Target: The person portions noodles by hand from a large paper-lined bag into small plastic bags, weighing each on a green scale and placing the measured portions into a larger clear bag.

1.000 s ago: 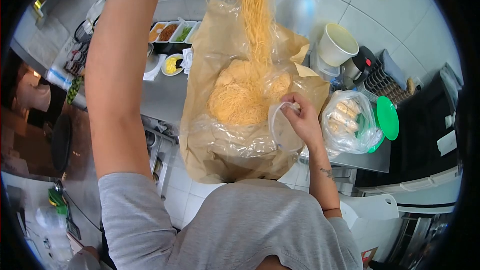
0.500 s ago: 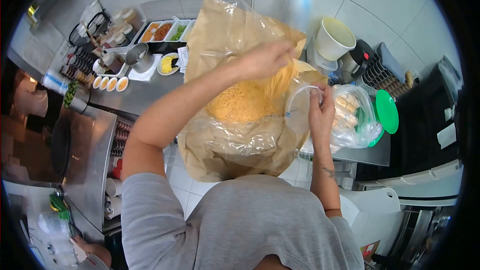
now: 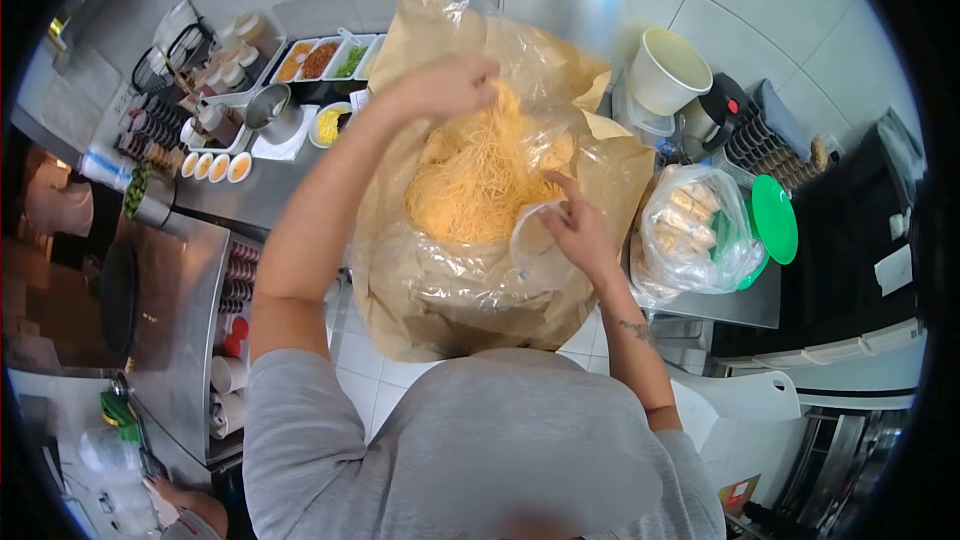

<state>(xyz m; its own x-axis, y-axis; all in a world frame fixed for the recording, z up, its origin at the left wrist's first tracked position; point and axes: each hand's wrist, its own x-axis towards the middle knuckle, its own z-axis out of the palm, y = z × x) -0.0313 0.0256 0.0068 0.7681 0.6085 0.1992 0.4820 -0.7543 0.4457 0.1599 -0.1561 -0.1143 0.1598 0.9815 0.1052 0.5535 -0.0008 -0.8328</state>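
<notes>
A large pile of thin yellow noodles [image 3: 455, 200] lies on clear plastic in a big brown paper bag [image 3: 405, 315], spread wide before me. Above the pile, my left hand [image 3: 462, 86] is closed on a bunch of noodles, whose strands hang down into the heap. On the pile's right side, my right hand [image 3: 582, 236] grips a clear round plastic tub [image 3: 535, 258] by its rim. The index finger of that hand reaches out toward the noodles. A see-through plastic bag [image 3: 705, 230] with pale portions inside sits to the right of this hand.
At the back left are white trays of chopped toppings [image 3: 320, 60], a metal pot [image 3: 275, 115] and several small orange-filled cups [image 3: 218, 168]. A white bucket [image 3: 668, 72] and a green lid [image 3: 773, 220] stand at right. Another person's arm [image 3: 195, 505] shows at lower left.
My left hand has moved left and slightly up with the noodles in its grasp. My right hand has brought the tub leftward, in against the pile.
</notes>
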